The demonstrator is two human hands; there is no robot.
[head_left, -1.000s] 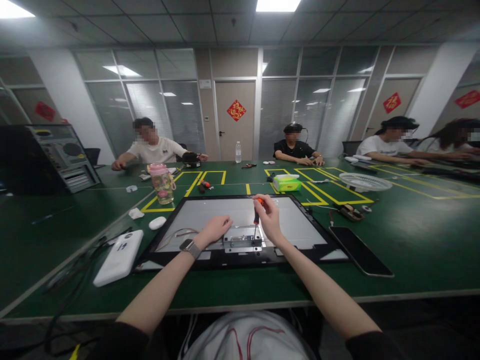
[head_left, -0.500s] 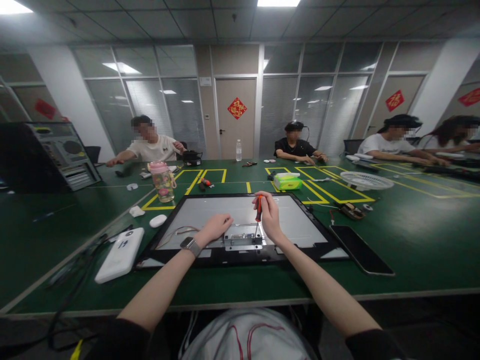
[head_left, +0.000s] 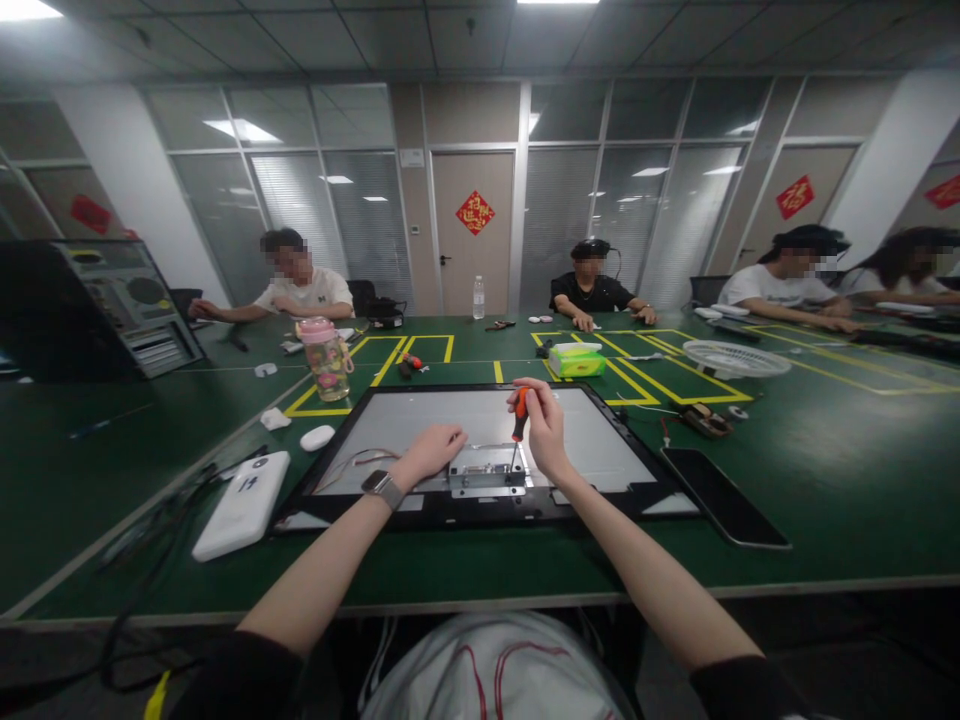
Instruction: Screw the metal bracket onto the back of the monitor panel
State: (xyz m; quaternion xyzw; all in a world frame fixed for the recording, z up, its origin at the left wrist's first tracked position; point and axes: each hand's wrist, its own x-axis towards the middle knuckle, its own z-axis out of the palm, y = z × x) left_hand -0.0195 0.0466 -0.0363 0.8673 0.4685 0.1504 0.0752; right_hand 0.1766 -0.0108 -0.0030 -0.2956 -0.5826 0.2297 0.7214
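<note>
An orange-and-black screwdriver (head_left: 520,412) is held upright in my right hand (head_left: 546,428), its fingers closed around the handle. The shaft points down to the right end of a metal bracket (head_left: 487,480), and the exact contact at the tip is too small to make out. My left hand (head_left: 429,453), with a watch on its wrist, lies at the bracket's left end with curled fingers against it; its fingertips are partly hidden. Beneath both hands lies a flat display panel (head_left: 592,440) with a grey back and black frame. Thin wires (head_left: 352,462) run across its left side.
Left of the panel are a white power bank (head_left: 241,505), a white case (head_left: 316,438) and a pink-lidded bottle (head_left: 328,365). A black phone (head_left: 724,497) lies to the right. Behind are a green tissue pack (head_left: 576,360) and a white fan grille (head_left: 735,359). Several people sit across the table.
My right hand and the screwdriver have shifted very slightly, with the handle turned a little in the fingers. My left hand stays put. Across the table, the person at left has drawn one arm in.
</note>
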